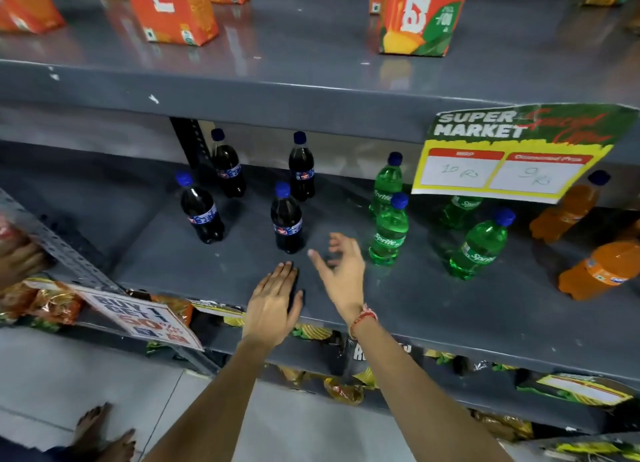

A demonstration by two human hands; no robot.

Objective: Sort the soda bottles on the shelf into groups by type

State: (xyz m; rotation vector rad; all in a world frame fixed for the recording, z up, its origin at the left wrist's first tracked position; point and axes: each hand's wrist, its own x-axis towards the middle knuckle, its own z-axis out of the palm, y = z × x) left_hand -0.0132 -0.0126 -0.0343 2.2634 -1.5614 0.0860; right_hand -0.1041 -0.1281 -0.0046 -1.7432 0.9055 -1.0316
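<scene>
Currently both hands empty over the grey metal shelf (207, 274). Left hand (273, 302) lies flat, palm down, fingers together, near the front edge. Right hand (341, 267) raised just beside it, fingers spread and loosely curled, gripping nothing; red thread band (363, 318) on that wrist. Four dark cola plastic bottles with blue caps (287, 219) stand upright in a loose cluster left of centre. Four green Sprite plastic bottles (389, 233) stand to their right, one partly hidden behind a yellow-and-green supermarket price card (509, 157). Orange soda plastic bottles (601, 271) stand at far right. Orange juice cartons (173, 8) sit on the shelf above.
</scene>
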